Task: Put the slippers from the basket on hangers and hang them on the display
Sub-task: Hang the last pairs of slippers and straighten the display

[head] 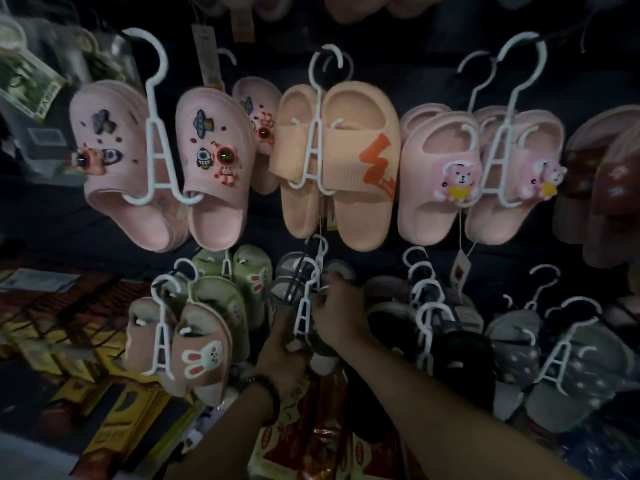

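Two bare forearms are seen rising from the lower edge toward the middle of the display, and a dark bead bracelet (pixel 269 388) is worn on the left wrist. A white hanger (pixel 303 317) carrying grey slippers (pixel 322 362) is held between both hands in front of the lower row, directly beneath the peach slides (pixel 346 161). The left hand (pixel 282 355) is wrapped round the hanger's lower end, its fingers curled and the thumb laid against the foot. The right hand (pixel 341 313) is closed on the upper part, its fingers curled near the neck. Whether the hook is caught on a rail cannot be told in the dim light.

The held pair is hemmed in closely. Pink bunny slippers (pixel 201 355) and green bunny slippers (pixel 242 282) are hung just to the left. Black slippers (pixel 460 358) are hung just to the right, with grey dotted slippers (pixel 554 379) beyond them. In the row above, pink clogs with space charms (pixel 214 161) are hung to the left of the slides, pink bear slippers (pixel 446 174) to the right, and brown slippers (pixel 606 188) at the right edge.

Only a narrow strip of the dark backing (pixel 263 220) is left showing between the two rows. Yellow and orange boxes (pixel 62 341) are stacked at lower left, and red packets (pixel 325 441) are seen under the forearms.
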